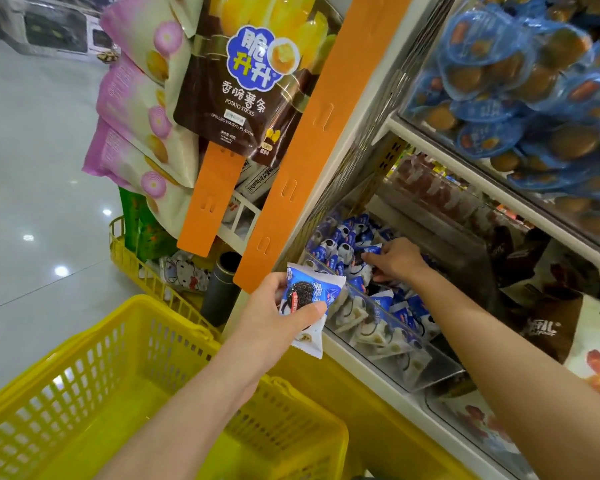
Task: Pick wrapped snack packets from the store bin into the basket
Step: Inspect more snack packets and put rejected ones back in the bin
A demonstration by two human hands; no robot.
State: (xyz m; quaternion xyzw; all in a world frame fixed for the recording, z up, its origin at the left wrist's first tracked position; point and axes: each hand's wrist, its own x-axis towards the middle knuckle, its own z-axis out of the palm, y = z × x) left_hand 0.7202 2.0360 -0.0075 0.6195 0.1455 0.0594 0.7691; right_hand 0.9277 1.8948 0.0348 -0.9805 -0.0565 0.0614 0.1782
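Overhead: a clear upper bin of blue-wrapped round snacks [520,84] sits above the shelf opening.
Left of shelf: an orange hanging strip [321,126] runs down the shelf post; a brown potato-sticks bag [236,88] and pink bags [136,109] hang beside it.
Floor level: a second yellow basket [132,261] and a dark cylinder [222,289] stand at the foot of the display, just behind the basket in use.
Right of bin: brown packs [548,327] fill the next compartment.
In the way: the store bin [413,355] has a clear front wall, and the right forearm passes over its top edge.
Bin contents: blue-and-white wrapped packets [340,237] are piled up against the front wall.
Basket [94,368]: yellow, slotted walls, below and left of the bin's front edge. The visible part of its interior shows no packets.
Open room: the basket mouth is uncovered apart from the left forearm crossing its right rim; pale floor [32,168] is open to the left.
Left hand [271,306]: raised between the basket's far rim and the bin's left corner, thumb and fingers clamped round one snack packet [312,292], its label facing the camera.
Right hand [395,261]: inside the bin, palm down, fingers bent onto the pile. The fingertips meet a blue packet [371,250]; whether they grip it is unclear.
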